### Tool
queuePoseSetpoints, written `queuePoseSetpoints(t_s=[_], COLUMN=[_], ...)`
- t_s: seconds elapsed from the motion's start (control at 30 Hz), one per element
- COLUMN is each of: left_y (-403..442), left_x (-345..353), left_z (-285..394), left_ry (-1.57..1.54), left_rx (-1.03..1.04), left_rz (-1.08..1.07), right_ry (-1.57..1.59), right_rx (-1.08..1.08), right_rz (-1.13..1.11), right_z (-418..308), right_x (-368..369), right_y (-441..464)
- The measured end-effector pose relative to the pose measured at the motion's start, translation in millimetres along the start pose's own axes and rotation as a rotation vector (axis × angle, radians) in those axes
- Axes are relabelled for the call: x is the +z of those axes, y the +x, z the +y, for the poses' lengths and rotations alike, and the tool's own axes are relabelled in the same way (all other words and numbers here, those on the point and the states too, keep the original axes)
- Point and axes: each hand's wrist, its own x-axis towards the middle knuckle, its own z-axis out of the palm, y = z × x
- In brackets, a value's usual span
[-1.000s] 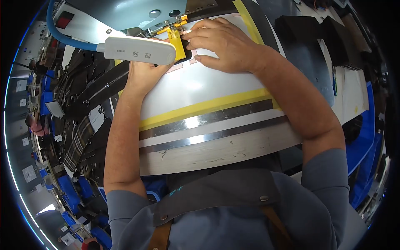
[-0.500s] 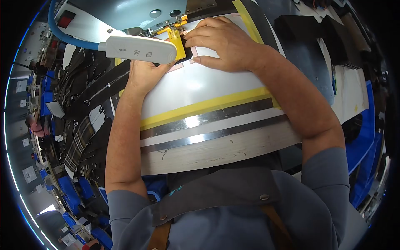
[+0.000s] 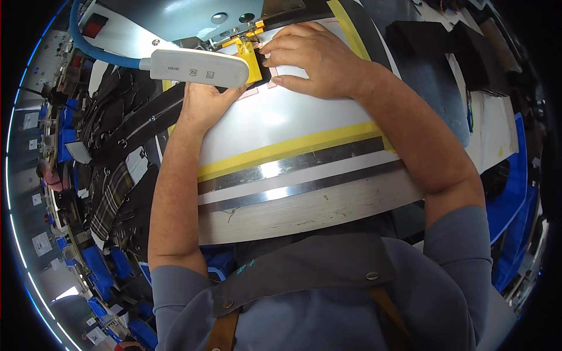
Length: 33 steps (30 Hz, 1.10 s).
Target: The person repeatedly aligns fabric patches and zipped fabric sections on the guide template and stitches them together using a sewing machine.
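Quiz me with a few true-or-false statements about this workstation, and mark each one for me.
1. The white housing hides part of the left hand. True.
2. The right hand is left of the yellow plate. False: the right hand is right of the yellow plate.
3. A blue cable joins the white housing. True.
4. Plaid fabric lies to the right of the work surface. False: the plaid fabric is on the left.
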Motion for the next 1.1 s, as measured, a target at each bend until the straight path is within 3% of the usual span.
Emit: queuePoseSetpoints(t_s=[0.23,0.63,1.1], left_y=[0,0,1], left_x=[-1,-1,2], left_z=[-16,-18,-20], left_ry=[-0.129,-0.050,-0.093], left_rx=[0.004,0.033,0.064], left_rz=[0.067,0.089,0.113], right_ry=[0.001,0.087,0.028], right_rx=[0.017,0.086,0.016], right_rz=[0.011,-0.054,0.036], right_z=[2,-2,4], right_x=[2,-9,-2], right_y=[-1,0,-2])
